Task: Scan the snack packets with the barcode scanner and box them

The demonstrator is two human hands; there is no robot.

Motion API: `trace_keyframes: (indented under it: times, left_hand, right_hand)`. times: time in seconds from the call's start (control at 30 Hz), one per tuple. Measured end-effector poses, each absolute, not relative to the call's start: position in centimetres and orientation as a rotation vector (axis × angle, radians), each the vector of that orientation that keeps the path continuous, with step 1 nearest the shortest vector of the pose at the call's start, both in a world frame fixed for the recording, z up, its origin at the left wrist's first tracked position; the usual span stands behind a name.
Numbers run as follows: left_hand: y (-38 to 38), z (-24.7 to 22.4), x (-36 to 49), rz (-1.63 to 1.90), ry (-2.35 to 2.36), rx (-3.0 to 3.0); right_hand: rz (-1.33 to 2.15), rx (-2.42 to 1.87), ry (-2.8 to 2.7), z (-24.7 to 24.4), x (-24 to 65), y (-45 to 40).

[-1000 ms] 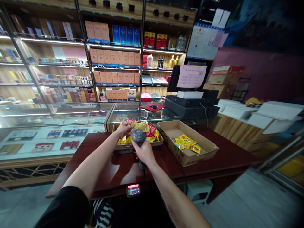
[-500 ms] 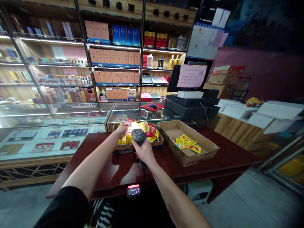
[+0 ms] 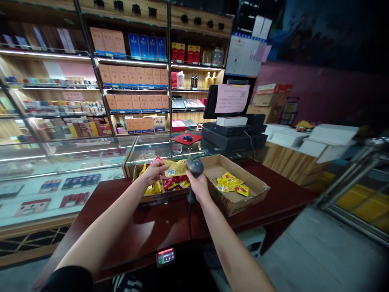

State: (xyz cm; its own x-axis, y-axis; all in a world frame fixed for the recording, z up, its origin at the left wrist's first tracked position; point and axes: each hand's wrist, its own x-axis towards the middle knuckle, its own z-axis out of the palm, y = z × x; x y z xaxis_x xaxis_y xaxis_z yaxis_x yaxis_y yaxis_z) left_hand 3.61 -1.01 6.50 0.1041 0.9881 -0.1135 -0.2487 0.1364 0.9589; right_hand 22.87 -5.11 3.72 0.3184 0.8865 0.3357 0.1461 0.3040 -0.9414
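Note:
Closed on one end of a yellow snack packet (image 3: 176,168), my left hand (image 3: 155,170) is above the left cardboard box (image 3: 164,197). A barcode is visible on the packet. Red and yellow packets (image 3: 155,187) fill that box. My right hand (image 3: 198,185) is wrapped round the handle of a black barcode scanner (image 3: 195,165), whose head shows a small blue light. Beside the scanner head is the packet's right end; whether my right fingers touch it I cannot tell. To the right, a larger open cardboard box (image 3: 255,194) holds several yellow packets (image 3: 233,183).
The boxes stand on a dark red table (image 3: 136,231). Behind are a glass display counter (image 3: 115,156), a mouse (image 3: 187,138) on a red mat and a black checkout terminal (image 3: 226,136). A cable (image 3: 190,221) hangs from the scanner. A lit phone (image 3: 165,257) is at the near edge.
The scanner has moved right, off the packet, and its light has gone from green to blue. The packet is now stretched out flat, barcode showing. The whole view has shifted slightly.

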Motion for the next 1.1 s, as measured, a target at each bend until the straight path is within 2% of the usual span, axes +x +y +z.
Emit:
trace_keyframes:
  times: [0.13, 0.5, 0.7, 0.9, 1.1]
  left_hand:
    - [0.6, 7.2, 7.8, 1.047, 0.908, 0.979]
    - [7.4, 6.8, 22.5, 0.888, 0.839, 0.985]
    - [9.5, 5.5, 27.1, 0.832, 0.979, 1.214]
    - [8.9, 6.5, 23.9, 0.869, 0.989, 1.318]
    - [5.2, 9.2, 13.3, 0.956, 1.074, 1.525]
  right_hand:
    - [0.843, -1.219, -0.921, 4.6, 26.8, -2.7]
    - [0.707, -1.280, -0.632, 6.1, 39.2, 0.1]
    - [0.600, -1.284, -0.598, 6.3, 42.8, 0.4]
    - [0.695, -1.271, -0.704, 6.7, 40.3, 0.9]
    - [0.957, -1.141, -0.968, 6.4, 32.5, 1.3]
